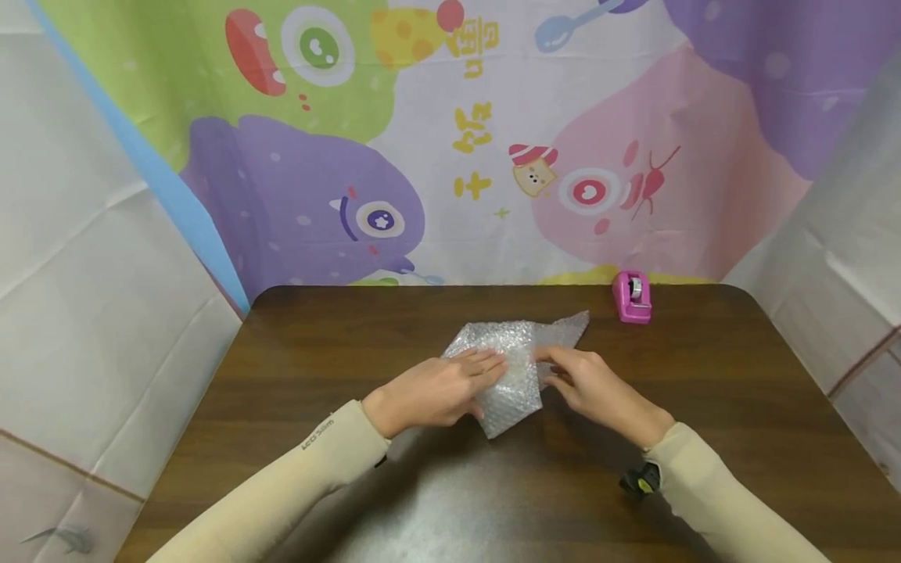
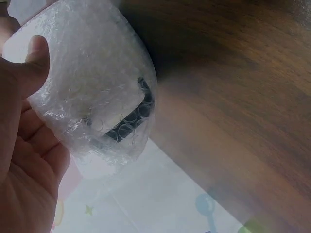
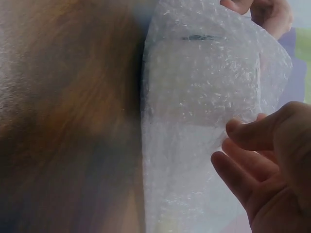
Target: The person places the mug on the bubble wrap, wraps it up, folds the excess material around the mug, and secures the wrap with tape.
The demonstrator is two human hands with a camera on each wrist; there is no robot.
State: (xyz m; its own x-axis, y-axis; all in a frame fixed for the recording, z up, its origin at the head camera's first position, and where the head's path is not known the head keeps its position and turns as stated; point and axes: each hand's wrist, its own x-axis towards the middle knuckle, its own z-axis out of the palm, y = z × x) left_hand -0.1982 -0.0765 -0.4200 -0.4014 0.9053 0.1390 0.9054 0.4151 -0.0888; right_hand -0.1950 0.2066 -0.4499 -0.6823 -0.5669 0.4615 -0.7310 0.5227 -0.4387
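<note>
A bubble wrap bundle lies on the table, its loose flap spreading to the right. Inside it, a pale flat object with a dark strip shows through the plastic in the left wrist view; its kind is blurred by the bubbles. My left hand rests on the bundle, fingers stretched across its top and thumb toward the near edge. From the right, my right hand pinches the wrap beside the fold; in the right wrist view its thumb and bent fingers meet the plastic sheet.
A pink tape dispenser stands near the back right of the dark wooden table. Behind the table hangs a cartoon-printed curtain, and pale panels flank both sides.
</note>
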